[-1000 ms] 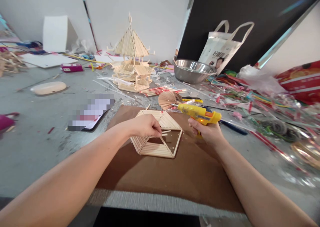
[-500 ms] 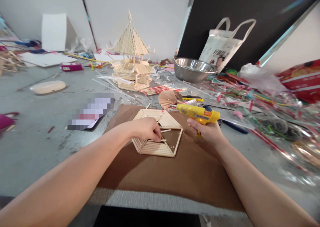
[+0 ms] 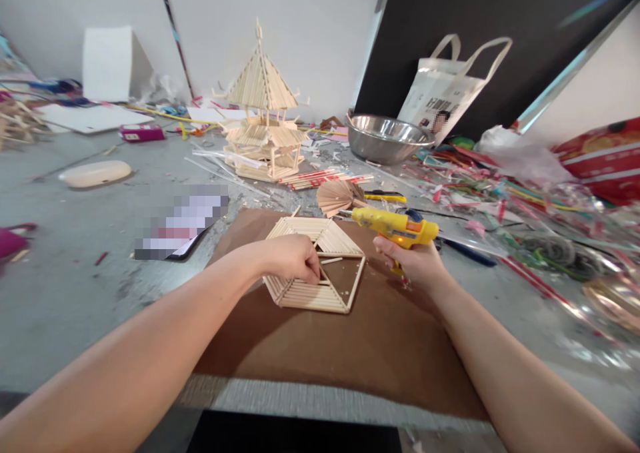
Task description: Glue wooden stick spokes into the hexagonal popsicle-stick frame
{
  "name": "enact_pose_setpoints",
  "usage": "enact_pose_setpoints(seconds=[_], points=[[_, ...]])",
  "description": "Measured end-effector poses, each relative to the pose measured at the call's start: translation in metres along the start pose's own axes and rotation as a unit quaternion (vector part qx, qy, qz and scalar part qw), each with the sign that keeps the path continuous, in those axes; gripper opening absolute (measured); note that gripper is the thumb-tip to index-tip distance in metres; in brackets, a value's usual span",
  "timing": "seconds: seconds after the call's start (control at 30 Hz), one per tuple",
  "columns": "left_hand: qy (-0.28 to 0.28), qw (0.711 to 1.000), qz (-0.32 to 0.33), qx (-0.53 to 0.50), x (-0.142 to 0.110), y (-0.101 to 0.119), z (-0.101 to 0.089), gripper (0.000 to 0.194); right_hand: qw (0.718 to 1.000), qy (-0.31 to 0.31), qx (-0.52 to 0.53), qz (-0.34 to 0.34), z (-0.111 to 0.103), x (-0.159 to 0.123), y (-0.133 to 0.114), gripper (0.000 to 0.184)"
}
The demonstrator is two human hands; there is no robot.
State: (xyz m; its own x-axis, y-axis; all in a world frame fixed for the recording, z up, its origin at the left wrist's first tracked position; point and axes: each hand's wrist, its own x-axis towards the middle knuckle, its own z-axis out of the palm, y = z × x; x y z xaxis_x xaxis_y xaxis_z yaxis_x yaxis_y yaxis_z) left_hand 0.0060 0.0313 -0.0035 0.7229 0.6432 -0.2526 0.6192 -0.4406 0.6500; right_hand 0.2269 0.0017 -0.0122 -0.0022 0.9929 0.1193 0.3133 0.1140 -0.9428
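Observation:
A hexagonal panel of thin wooden sticks [image 3: 315, 296] lies flat on a brown sheet [image 3: 320, 353], its right-hand section framed but unfilled. My left hand [image 3: 300, 256] reaches over the panel's middle, its fingertips pinched on a short wooden stick [image 3: 325, 282] beside the lower rows. Part of that stick is hidden by the fingers. Another short stick [image 3: 331, 261] lies loose inside the frame. My right hand [image 3: 413, 261] grips a yellow glue gun [image 3: 395, 226] just right of the panel, its nozzle pointing left above the panel's far edge.
Behind the sheet stand a wooden-stick pagoda model [image 3: 263, 100] and a metal bowl [image 3: 387, 140]. A folded brown paper fan [image 3: 335, 198] and a yellow utility knife [image 3: 387, 197] lie near the nozzle. To the left is a phone [image 3: 185, 226]; wires and plastic scraps [image 3: 540, 220] clutter the right.
My left hand has shifted slightly, and the pinched stick now sits closer against the lower rows, with less of it sticking out. The glue gun has moved very slightly left.

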Motion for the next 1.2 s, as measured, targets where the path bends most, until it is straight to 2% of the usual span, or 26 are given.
enact_pose_setpoints(seconds=[0.63, 1.0, 1.2], points=[[-0.049, 0.995, 0.005, 0.082, -0.0022, 0.005, -0.0027, 0.021, 1.0, -0.01, -0.008, -0.012, -0.0014, 0.0007, 0.0037, 0.024], [-0.042, 0.996, 0.0, 0.077, -0.0002, 0.003, -0.0016, 0.022, 1.0, -0.002, 0.004, -0.002, 0.0009, 0.0004, -0.0007, 0.025], [-0.047, 0.996, -0.01, 0.08, -0.0002, 0.0048, -0.0023, 0.021, 0.999, -0.018, 0.015, 0.022, -0.0015, -0.0031, -0.0008, 0.029]])
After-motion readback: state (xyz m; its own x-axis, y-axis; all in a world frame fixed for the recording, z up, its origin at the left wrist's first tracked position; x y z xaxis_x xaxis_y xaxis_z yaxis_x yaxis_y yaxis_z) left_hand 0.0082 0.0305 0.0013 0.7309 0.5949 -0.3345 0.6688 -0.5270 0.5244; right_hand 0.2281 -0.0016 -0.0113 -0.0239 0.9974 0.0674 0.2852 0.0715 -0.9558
